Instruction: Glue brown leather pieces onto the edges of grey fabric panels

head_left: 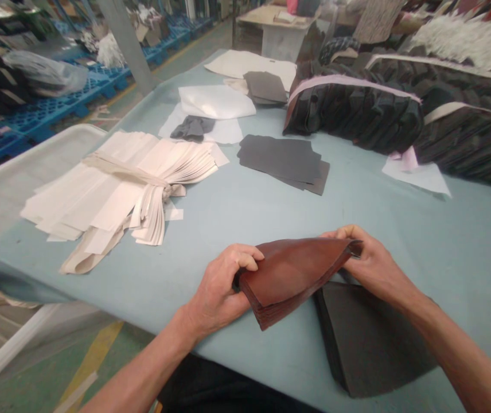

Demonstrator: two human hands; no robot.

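A stack of reddish-brown leather pieces (299, 267) is held up off the table between my two hands, bowed and slightly fanned along its near edge. My left hand (228, 284) grips its left end, fingers curled over the top and thumb beneath. At the far right corner, my right hand (363, 255) pinches the stack; part of those fingers is hidden behind it. Below my right forearm lies a thick pile of dark grey-black sheets (374, 338), partly covered by the arm.
A tied bundle of cream strips (116, 189) spreads over the left of the blue-green table (202, 223). Several dark sheets (282, 158) lie mid-table, with white sheets (217, 102) behind. Strapped rows of black pieces (357, 115) line the back right. A grey post (127, 46) rises behind.
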